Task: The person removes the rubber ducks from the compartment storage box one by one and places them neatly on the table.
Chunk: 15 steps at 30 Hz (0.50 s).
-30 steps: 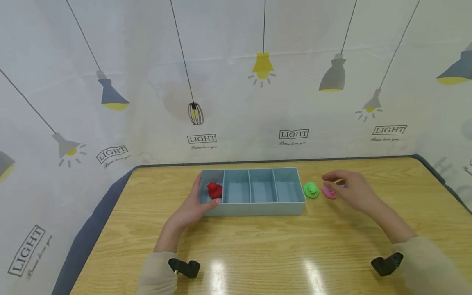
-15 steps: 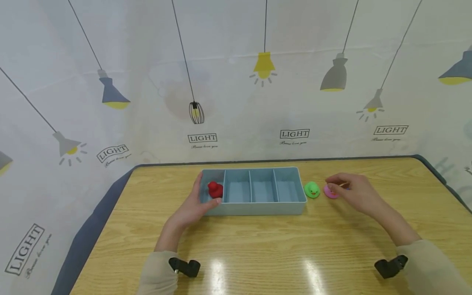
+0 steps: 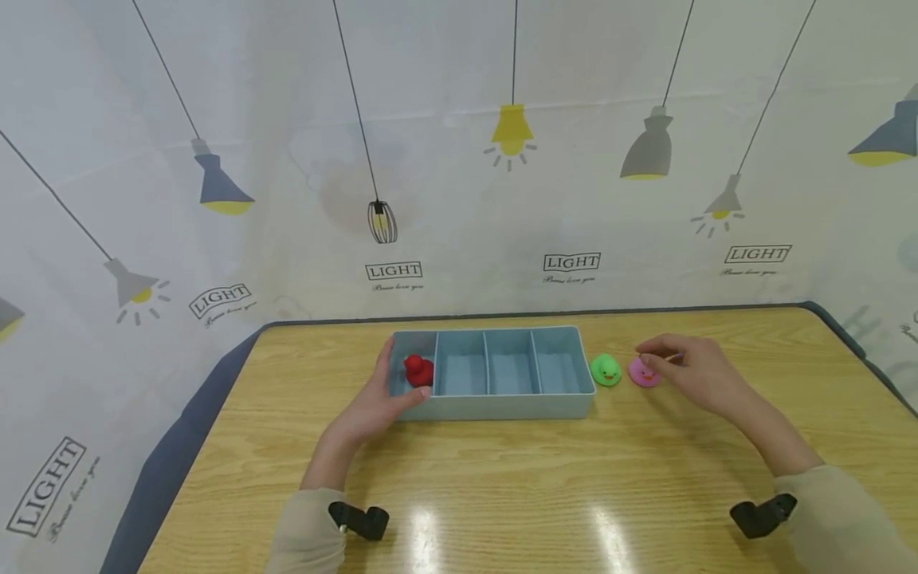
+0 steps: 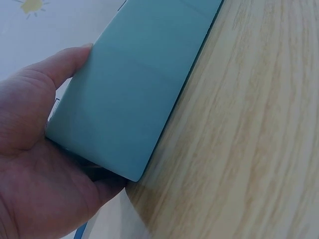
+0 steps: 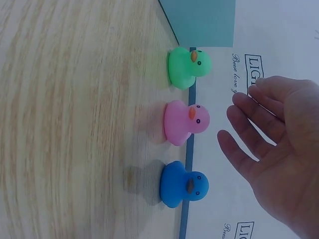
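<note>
A light blue box with several compartments in a row stands on the table. My left hand grips its left end, thumb over the front rim; the left wrist view shows the hand around that end. In the leftmost compartment sits a red rubber duck. Right of the box are a green rubber duck, a pink rubber duck and a blue rubber duck, lined up. My right hand hovers above the pink and blue ducks, fingers loosely bent, holding nothing. In the head view it mostly hides the blue one.
The wooden table has a dark edge along the back. Behind it hangs a pale cloth printed with lamps. A black wrist camera sits on the right sleeve, another black camera on the left.
My right hand has shifted slightly to the right, so more of the pink duck shows and less of the blue one. The left hand, box and red duck stay in place.
</note>
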Tool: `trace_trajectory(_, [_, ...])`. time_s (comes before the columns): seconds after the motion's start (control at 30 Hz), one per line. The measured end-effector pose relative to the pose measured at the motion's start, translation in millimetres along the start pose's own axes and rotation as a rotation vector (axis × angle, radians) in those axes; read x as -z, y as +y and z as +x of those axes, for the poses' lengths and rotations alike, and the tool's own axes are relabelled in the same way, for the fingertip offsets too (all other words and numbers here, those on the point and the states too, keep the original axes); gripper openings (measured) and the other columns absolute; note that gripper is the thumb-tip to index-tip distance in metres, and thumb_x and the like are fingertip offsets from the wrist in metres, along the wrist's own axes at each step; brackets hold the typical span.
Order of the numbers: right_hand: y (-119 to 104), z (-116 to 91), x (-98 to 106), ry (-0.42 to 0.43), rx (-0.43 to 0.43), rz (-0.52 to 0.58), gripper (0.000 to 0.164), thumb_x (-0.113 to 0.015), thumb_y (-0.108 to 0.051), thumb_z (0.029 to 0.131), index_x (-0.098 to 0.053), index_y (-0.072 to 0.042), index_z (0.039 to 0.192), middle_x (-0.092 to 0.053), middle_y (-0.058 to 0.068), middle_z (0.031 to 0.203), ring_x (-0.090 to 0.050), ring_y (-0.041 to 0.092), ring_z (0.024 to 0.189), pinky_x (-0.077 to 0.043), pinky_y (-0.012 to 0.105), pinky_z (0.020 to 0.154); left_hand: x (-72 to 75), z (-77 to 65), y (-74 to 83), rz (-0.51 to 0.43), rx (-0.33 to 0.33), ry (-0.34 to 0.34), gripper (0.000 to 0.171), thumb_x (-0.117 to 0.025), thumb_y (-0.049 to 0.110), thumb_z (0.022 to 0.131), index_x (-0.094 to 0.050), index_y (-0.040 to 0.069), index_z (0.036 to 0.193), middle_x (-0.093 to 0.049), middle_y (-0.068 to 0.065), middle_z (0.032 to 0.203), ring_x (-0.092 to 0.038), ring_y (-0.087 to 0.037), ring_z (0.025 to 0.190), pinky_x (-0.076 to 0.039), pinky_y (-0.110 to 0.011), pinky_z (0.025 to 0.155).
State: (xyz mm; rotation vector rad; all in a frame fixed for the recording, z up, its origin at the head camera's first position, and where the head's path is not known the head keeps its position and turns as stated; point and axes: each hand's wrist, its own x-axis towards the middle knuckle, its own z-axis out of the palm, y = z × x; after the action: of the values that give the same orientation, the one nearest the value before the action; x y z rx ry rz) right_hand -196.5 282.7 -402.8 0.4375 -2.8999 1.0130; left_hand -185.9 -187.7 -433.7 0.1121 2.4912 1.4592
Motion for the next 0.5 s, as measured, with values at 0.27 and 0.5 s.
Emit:
trace_trajectory(0.27, [-0.9, 0.2, 0.1, -0.007, 0.006, -0.001, 0.029, -0.063, -0.020, 0.104, -0.071, 0.002, 0.121, -0.072, 0.019, 0.116, -0.070, 0.033, 0.094, -0.056, 0.042, 0.077, -0.2, -0.1, -0.5, 0.000, 0.003, 0.006, 0.107, -0.072, 0.041, 0.096, 0.007, 0.023, 0.165, -0.004, -0.017, 0.171, -0.009, -0.042, 0.154, -0.015, -0.063, 0.120])
trace_trajectory(0.5, [-0.5, -0.3, -1.2, 0.000, 0.015, -0.006, 0.028, -0.064, -0.019, 0.103, -0.072, 0.002, 0.120, -0.071, 0.020, 0.117, -0.070, 0.035, 0.094, -0.056, 0.043, 0.078, -1.0, 0.1, -1.0, 0.000, 0.007, 0.005, 0.107, -0.072, 0.041, 0.096, 0.006, 0.023, 0.166, -0.005, -0.017, 0.171, -0.009, -0.042, 0.154, -0.014, -0.063, 0.120])
